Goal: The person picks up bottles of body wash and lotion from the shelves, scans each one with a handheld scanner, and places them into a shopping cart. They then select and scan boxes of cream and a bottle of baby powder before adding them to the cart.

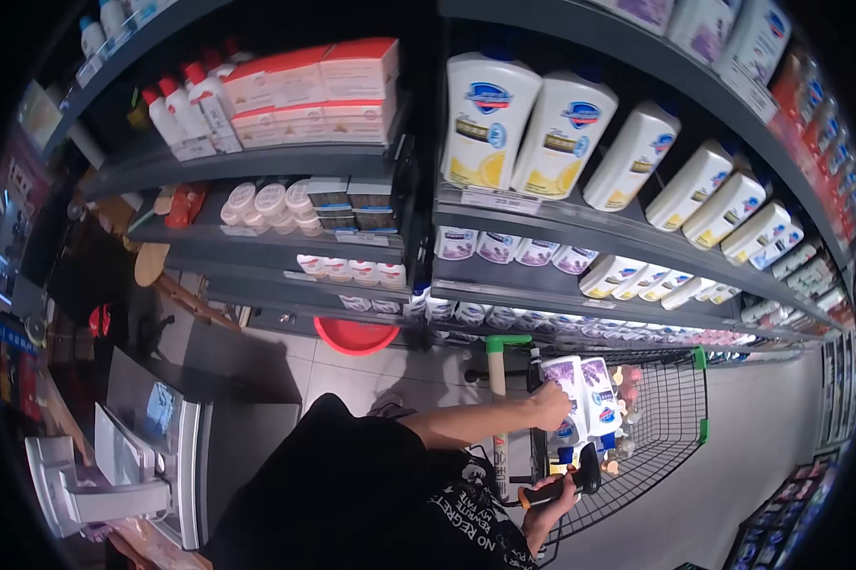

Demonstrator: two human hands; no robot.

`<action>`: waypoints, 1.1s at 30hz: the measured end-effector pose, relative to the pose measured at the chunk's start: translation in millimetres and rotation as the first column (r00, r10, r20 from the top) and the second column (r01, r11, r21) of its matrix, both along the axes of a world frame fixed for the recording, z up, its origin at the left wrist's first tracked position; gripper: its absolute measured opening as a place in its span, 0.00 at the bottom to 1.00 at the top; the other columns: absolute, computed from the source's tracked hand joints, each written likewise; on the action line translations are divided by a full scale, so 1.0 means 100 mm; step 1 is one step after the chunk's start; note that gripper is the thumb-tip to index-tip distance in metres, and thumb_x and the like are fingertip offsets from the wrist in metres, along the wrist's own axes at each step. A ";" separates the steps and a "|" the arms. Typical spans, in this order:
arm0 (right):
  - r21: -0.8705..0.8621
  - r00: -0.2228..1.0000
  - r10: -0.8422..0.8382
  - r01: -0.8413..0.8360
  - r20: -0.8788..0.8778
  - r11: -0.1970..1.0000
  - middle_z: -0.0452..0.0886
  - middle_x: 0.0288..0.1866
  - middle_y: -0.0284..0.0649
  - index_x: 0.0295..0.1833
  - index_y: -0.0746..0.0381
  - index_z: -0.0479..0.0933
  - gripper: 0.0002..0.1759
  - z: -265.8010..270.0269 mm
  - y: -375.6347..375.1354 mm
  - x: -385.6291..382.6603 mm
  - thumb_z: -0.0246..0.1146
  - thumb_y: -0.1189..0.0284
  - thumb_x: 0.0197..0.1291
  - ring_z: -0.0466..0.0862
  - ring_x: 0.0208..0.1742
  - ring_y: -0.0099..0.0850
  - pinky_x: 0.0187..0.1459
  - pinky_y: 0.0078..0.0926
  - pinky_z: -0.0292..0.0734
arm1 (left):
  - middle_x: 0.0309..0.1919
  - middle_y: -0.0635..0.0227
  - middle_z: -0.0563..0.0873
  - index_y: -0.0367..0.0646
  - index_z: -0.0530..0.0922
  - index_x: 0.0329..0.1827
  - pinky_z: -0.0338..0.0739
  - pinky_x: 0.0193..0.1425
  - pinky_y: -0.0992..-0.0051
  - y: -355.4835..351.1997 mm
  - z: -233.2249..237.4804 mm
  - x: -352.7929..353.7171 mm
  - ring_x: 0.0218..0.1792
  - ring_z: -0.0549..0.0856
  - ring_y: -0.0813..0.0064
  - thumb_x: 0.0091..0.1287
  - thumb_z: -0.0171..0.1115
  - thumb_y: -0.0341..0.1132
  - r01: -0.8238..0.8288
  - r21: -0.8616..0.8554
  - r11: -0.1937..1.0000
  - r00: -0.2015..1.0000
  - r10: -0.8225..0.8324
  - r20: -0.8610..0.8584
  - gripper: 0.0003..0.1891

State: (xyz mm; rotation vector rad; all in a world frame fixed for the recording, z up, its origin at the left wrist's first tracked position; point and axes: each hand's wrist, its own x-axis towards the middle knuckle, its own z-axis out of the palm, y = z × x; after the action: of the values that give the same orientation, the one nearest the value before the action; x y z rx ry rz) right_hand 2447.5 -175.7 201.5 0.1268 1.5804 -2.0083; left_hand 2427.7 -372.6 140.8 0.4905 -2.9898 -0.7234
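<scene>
My left hand (548, 407) is closed at the side of a white body wash bottle (565, 372) with a purple flower label, gripping it above the shopping cart. A matching body wash bottle (599, 395) stands against it on the right. Below them, my right hand (552, 503) wraps around the handle of a black and orange barcode scanner (542, 492). The scanner's head is close to the bottles' lower ends. Behind both hands is the wire shopping cart (670, 418) with green corner pieces. Small colourful items (627, 385) lie in it, too blurred to name.
Shelves (504, 204) hold rows of white bottles (490, 119), jars (271, 204) and red-white boxes (360, 85). A red basin (356, 335) sits on the floor below. At left, a checkout screen (133, 446) stands on a counter, with a wooden stool (151, 265) beyond.
</scene>
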 end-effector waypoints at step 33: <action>-0.342 0.879 0.452 -0.382 0.151 0.858 0.72 0.25 0.41 0.61 0.64 0.64 0.21 -0.07 -1.40 2.09 0.55 0.69 0.64 0.73 0.17 0.30 0.17 0.24 0.72 | 0.32 0.68 0.85 0.39 0.79 0.40 0.80 0.37 0.79 -1.49 0.38 3.40 0.36 0.86 0.77 0.56 0.61 0.21 -0.190 0.815 0.548 0.460 0.783 -0.420 0.09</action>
State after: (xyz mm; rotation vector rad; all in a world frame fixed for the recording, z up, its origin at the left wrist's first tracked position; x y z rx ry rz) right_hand 2656.0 -315.7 194.1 -0.1006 1.0316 -1.7842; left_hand 2767.9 -521.4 179.0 0.8285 -1.5177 -1.4613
